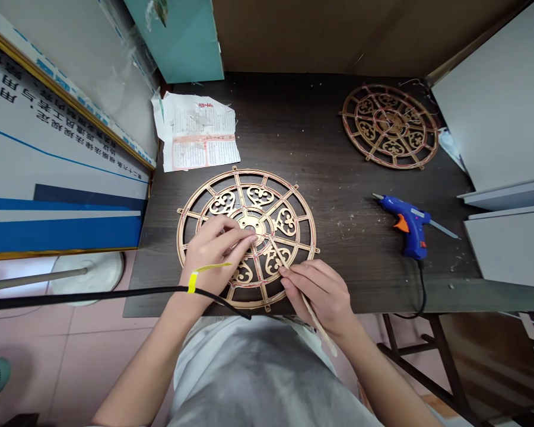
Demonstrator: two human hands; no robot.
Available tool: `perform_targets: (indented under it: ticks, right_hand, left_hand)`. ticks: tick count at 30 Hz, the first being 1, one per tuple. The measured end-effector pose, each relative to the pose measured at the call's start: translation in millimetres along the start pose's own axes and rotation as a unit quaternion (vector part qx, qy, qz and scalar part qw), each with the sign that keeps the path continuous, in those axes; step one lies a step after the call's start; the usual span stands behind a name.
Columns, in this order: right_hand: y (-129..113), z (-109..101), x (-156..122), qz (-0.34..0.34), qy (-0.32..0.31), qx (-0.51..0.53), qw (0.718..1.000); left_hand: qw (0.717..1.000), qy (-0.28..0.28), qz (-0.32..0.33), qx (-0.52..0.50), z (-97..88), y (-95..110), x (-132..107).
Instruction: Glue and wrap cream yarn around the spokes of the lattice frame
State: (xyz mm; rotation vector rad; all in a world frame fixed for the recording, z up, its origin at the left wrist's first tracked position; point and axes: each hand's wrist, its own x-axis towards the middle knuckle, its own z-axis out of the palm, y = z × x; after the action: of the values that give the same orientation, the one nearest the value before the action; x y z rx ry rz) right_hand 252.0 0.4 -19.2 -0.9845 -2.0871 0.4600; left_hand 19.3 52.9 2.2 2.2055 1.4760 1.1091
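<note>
A round wooden openwork panel [314, 228], with spokes, scroll cut-outs and reddish lines along its ribs, lies flat at the table's front edge. Over its hub, my left hand [213, 243] is closed, thumb and fingertips pressed together at the centre. Whatever those fingertips pinch is too small to make out. My right hand [320, 290] grips a thin, pale stick [312, 313] at the panel's lower right. The stick slants, with its narrow tip beside the hub close to my left fingertips and its wider end pointing toward my body.
Another round wooden panel [389, 127] lies at the back right. A blue glue gun [409, 222] with an orange trigger rests on the right, its cord over the front edge. Torn printed paper [200, 133] is at the back left. A black cable [115, 295] crosses my left wrist.
</note>
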Motion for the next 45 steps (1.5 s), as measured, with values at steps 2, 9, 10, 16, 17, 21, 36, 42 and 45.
perform_targets:
  ticks: [2, 9, 10, 16, 17, 21, 36, 42, 45]
  right_hand:
    - [0.2, 0.2, -0.5, 0.001, -0.002, -0.001, 1.000]
    - [0.6, 0.1, -0.7, 0.004, -0.005, 0.000, 1.000]
    - [0.5, 0.0, -0.6, 0.003, -0.005, 0.000, 1.000]
    - [0.6, 0.3, -0.4, 0.000, -0.007, -0.004, 1.000]
    - [0.7, 0.3, -0.4, 0.000, -0.006, -0.004, 1.000]
    - [0.4, -0.2, -0.3, 0.000, -0.006, -0.003, 1.000]
    - [-0.1, -0.8, 1.9, 0.006, -0.008, -0.003, 1.000]
    - [-0.1, -0.5, 2.2, 0.007, -0.007, 0.000, 1.000]
    - [-0.3, -0.6, 2.2, 0.006, -0.004, -0.001, 1.000]
  left_hand:
    - [1.000, -0.004, -0.001, 0.001, 1.0, -0.8, 0.6]
    - [1.000, 0.001, -0.029, -0.005, 2.4, 1.7, 1.4]
    - [0.999, 0.000, -0.036, -0.003, 2.4, 1.8, 1.4]
    - [0.998, -0.050, -0.033, 0.011, 0.9, 0.0, 0.9]
    - [0.998, -0.061, -0.027, 0.010, 0.9, -0.1, 0.7]
    - [0.997, -0.070, -0.021, 0.006, 2.8, 0.1, 0.0]
    - [0.996, -0.079, 0.004, 0.033, 4.4, -0.4, 3.2]
    - [0.996, -0.080, 0.004, 0.049, 3.9, -1.4, 3.1]
    - [0.994, -0.092, 0.009, 0.056, 3.5, -1.3, 3.9]
